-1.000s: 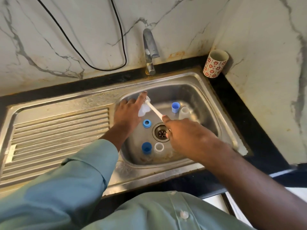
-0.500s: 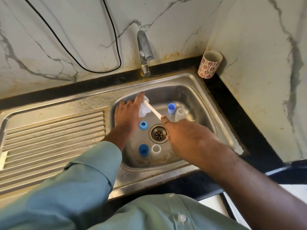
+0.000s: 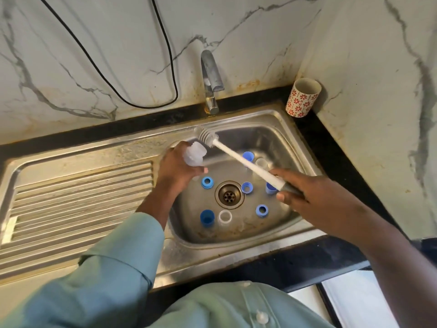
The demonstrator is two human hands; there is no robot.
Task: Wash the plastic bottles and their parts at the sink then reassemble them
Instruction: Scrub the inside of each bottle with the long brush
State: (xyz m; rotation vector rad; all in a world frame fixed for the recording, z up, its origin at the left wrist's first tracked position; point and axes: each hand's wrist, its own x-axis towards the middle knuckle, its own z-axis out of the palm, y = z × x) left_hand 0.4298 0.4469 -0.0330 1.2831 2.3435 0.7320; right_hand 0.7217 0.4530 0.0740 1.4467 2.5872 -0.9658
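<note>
Both hands have lifted since the earlier frames: the brush, whose head was down at the bottle's mouth, is now drawn out and raised clear, and more blue parts show on the basin floor where the right hand covered them.

The left hand grasps a clear plastic bottle, fingers and thumb curled round its body, and holds it tilted above the left side of the basin with its end toward the tap. The right hand is wrapped round the grey grip of the brush, whose white shaft slants up and left across the basin. Its bristle head sits just above and beside the bottle's upper end; whether they touch is not clear.

Below, in the sink, loose parts lie around the drain: a blue ring to its left, a blue cap just right of it, another blue ring at lower right, a blue cup-shaped cap and a clear ring side by side in front. A blue cap and a clear piece stand behind the brush shaft.

A ribbed draining board lies to the left, the tap behind, a flowered cup in the corner, and a black cable against the marble wall.
</note>
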